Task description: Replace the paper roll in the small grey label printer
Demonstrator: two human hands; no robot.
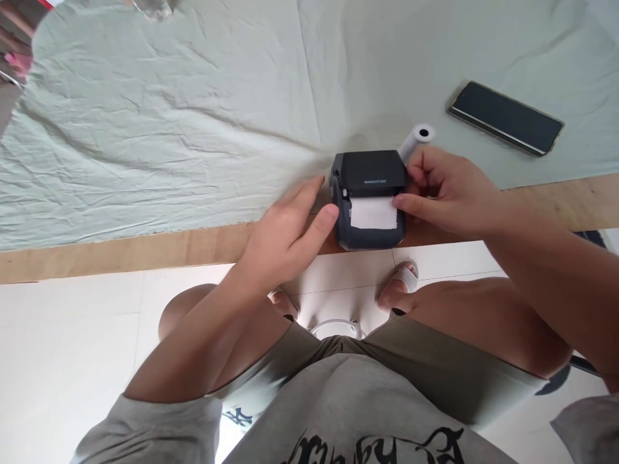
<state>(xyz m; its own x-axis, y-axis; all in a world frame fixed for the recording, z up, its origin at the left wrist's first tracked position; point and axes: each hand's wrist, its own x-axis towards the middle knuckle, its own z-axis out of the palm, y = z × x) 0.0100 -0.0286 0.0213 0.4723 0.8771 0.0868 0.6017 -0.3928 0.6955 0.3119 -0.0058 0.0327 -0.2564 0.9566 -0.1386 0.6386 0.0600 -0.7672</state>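
Observation:
A small dark grey printer [370,193] sits at the near edge of the table, with a strip of white paper [373,214] showing at its front. My left hand [285,229] rests against the printer's left side, thumb on its front corner and fingers stretched along it. My right hand [442,190] holds the right side, thumb pressing the front edge beside the paper and fingers curled on the top corner. A white paper roll [416,140] lies just behind the printer, next to my right fingers.
A pale green wrinkled cloth [193,116] covers the table, leaving a bare wooden strip [120,251] along the near edge. A black phone [505,117] lies face up at the far right. A clear object [152,8] shows at the top edge. Below are my knees and white floor tiles.

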